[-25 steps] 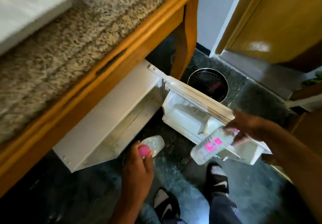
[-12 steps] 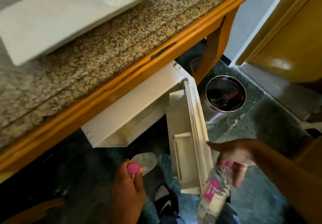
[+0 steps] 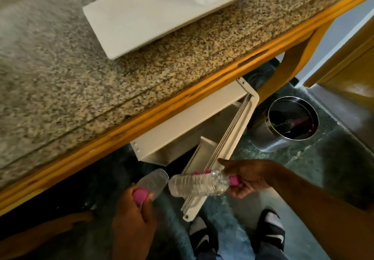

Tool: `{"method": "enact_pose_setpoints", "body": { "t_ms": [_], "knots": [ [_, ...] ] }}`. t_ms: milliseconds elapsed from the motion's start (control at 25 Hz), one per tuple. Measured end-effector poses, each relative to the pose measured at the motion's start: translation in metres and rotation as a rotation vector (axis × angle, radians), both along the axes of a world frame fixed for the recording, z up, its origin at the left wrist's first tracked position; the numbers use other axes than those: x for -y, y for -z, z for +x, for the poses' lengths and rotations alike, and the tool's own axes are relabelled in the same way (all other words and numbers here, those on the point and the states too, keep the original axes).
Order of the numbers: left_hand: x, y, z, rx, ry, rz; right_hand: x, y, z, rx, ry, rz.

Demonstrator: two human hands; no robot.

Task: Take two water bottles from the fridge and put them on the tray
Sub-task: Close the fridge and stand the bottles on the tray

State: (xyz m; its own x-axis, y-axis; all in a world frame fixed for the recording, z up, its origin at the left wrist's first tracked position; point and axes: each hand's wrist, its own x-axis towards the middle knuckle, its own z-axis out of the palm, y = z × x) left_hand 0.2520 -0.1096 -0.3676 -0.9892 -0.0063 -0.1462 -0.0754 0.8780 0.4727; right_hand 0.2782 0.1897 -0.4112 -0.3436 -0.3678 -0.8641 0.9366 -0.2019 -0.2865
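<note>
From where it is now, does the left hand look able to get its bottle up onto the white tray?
Probably yes. The left hand holds its bottle below the counter edge, the tray lies open near that edge, and nothing seems to block lifting up and over.

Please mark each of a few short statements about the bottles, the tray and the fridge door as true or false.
1. Each hand holds one water bottle. True: the left hand holds the left bottle and the right hand holds the right bottle.
2. Both bottles have pink caps. True.
3. One bottle already stands on the white tray. False: both are in the hands, below the countertop.
4. The fridge door is fully shut. False: it stands partly open.
5. The metal bin sits on the countertop. False: it stands on the floor beside the fridge.
</note>
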Motion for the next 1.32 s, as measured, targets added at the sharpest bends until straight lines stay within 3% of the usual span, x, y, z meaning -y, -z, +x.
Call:
{"method": "enact_pose_setpoints", "body": {
  "t_ms": [80, 360, 560, 800, 880, 1000, 1160, 1320],
  "knots": [
    [0.011, -0.003, -0.009, 0.012, -0.015, -0.003, 0.012, 0.002, -0.009, -0.006, -0.041, -0.031],
    [0.054, -0.011, -0.016, -0.024, -0.045, -0.087, 0.058, 0.009, -0.043, -0.02, -0.588, -0.083],
    [0.055, -0.011, -0.011, -0.055, -0.031, -0.069, 0.08, 0.011, -0.06, -0.187, -0.985, 0.297],
    [0.045, -0.01, 0.0, 0.004, -0.057, 0.015, 0.07, 0.014, -0.07, -0.555, -1.534, 0.827],
    [0.041, -0.013, 0.003, 0.016, -0.055, 0.033, 0.073, 0.024, -0.064, -0.521, -1.559, 0.886],
    [0.038, -0.017, 0.008, 0.029, -0.103, 0.024, 0.077, 0.037, -0.062, -0.48, -1.328, 0.837],
    [0.044, -0.027, 0.002, -0.028, -0.155, 0.001, 0.087, 0.04, -0.077, -0.619, -1.345, 0.919],
    [0.036, -0.031, -0.007, -0.054, -0.106, -0.008, 0.088, 0.047, -0.094, -0.773, -1.164, 1.12]
  ]
}}
